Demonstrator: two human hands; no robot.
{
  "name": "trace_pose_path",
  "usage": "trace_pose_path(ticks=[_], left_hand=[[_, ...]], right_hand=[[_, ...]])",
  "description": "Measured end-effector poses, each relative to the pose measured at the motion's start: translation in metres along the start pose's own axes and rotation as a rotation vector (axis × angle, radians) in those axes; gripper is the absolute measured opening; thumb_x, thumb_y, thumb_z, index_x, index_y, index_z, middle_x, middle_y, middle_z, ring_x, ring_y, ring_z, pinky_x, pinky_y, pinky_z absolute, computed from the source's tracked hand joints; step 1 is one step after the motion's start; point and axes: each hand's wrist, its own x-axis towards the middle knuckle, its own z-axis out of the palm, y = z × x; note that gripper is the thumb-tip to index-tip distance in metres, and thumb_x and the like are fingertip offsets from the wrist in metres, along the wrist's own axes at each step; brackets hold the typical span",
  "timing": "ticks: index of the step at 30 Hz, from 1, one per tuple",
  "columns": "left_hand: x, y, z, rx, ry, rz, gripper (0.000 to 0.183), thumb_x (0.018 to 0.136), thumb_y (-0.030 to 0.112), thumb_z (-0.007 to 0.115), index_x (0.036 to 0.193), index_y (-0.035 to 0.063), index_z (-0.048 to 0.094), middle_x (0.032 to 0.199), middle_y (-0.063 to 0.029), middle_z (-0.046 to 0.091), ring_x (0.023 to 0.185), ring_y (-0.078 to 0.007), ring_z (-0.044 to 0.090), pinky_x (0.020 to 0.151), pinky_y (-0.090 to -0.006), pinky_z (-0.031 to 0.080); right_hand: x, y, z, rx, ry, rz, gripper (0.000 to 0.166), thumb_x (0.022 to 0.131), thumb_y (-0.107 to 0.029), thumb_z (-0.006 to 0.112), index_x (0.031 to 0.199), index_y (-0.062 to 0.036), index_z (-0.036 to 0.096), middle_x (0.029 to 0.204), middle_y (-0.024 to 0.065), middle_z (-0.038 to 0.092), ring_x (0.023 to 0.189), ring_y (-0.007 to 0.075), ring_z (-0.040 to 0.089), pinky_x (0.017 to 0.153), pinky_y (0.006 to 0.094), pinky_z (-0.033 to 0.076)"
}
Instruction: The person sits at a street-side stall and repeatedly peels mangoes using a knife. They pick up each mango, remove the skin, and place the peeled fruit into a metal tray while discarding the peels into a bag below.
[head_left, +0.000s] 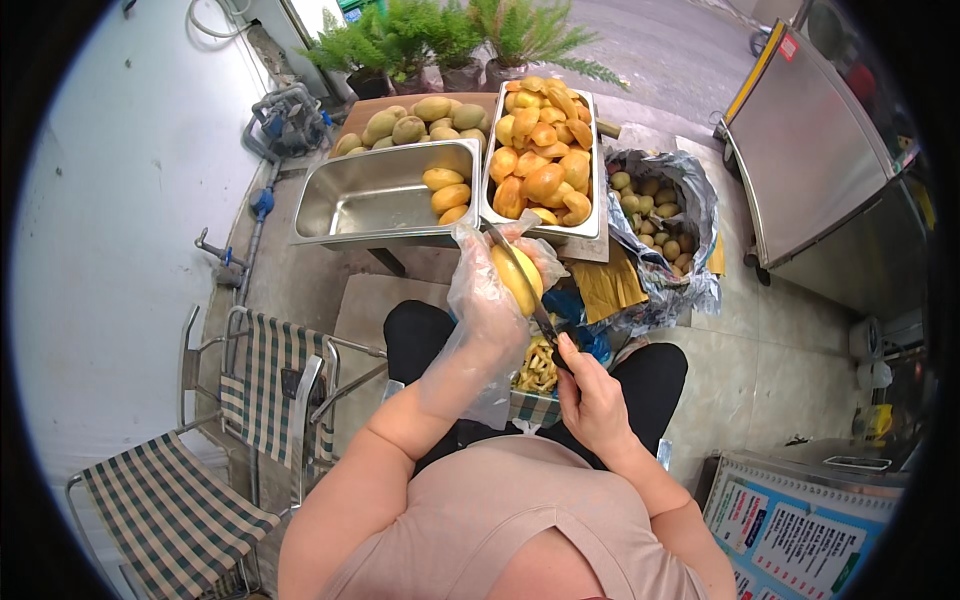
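Note:
My left hand (487, 300), in a clear plastic glove, grips a yellow, peeled-looking oval fruit (517, 279) above my lap. My bare right hand (598, 401) is closed around the dark handle of a knife (541, 319). Its long blade lies slantwise across the fruit, tip pointing away from me. Below my hands, pale peel strips (537, 367) fill a bag between my knees. Just beyond, a steel pan (352, 195) holds several peeled fruits (450, 198) at its right end. Beside it, a second steel pan (598, 180) is heaped with orange fruit pieces (544, 182).
Unpeeled brownish fruits (409, 129) lie behind the left pan on the low table (364, 116). Right of it, a paper-lined bag (697, 225) holds more. A folding chair (176, 495) stands left, a steel cart (817, 142) right. Potted ferns (450, 37) line the back.

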Motion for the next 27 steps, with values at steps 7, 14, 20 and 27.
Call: trace_pose_path(ticks=[7,14,20,27], left_hand=[[0.002,-0.001,-0.005,-0.156,0.007,-0.092,0.046,0.095,0.048,0.030,0.109,0.0078,0.047,0.093,-0.0107,0.058,0.081,-0.0224,0.058,0.071,-0.0365,0.050],[0.012,0.009,-0.033,-0.183,-0.102,-0.289,0.057,0.090,0.057,0.034,0.115,0.0071,0.047,0.112,-0.0151,0.054,0.105,-0.0292,0.054,0.086,-0.0483,0.046],[0.010,0.015,-0.072,-0.394,-0.235,-0.434,0.064,0.090,0.058,0.033,0.117,0.0015,0.047,0.114,-0.0180,0.053,0.107,-0.0323,0.053,0.091,-0.0508,0.043],[-0.001,0.055,-0.097,-0.337,-0.083,-0.428,0.066,0.091,0.057,0.031,0.122,0.0014,0.044,0.111,-0.0191,0.055,0.104,-0.0323,0.055,0.088,-0.0520,0.045]], right_hand=[[0.001,0.003,0.006,-0.040,-0.047,0.033,0.050,0.078,0.004,0.058,0.127,-0.0025,0.046,0.077,0.0146,0.056,0.061,0.0289,0.056,0.054,0.0346,0.048],[0.010,0.010,-0.008,0.755,-0.267,0.600,0.042,0.094,-0.009,0.045,0.134,-0.0050,0.036,0.078,0.0054,0.057,0.055,0.0087,0.052,0.047,0.0239,0.044],[0.015,0.023,0.011,1.064,-0.339,0.677,0.042,0.096,-0.012,0.041,0.136,-0.0056,0.031,0.079,0.0067,0.057,0.055,0.0103,0.054,0.046,0.0218,0.045],[0.062,0.022,0.027,1.041,-0.322,0.698,0.043,0.094,-0.011,0.042,0.136,-0.0037,0.031,0.078,0.0079,0.057,0.054,0.0112,0.055,0.045,0.0230,0.046]])
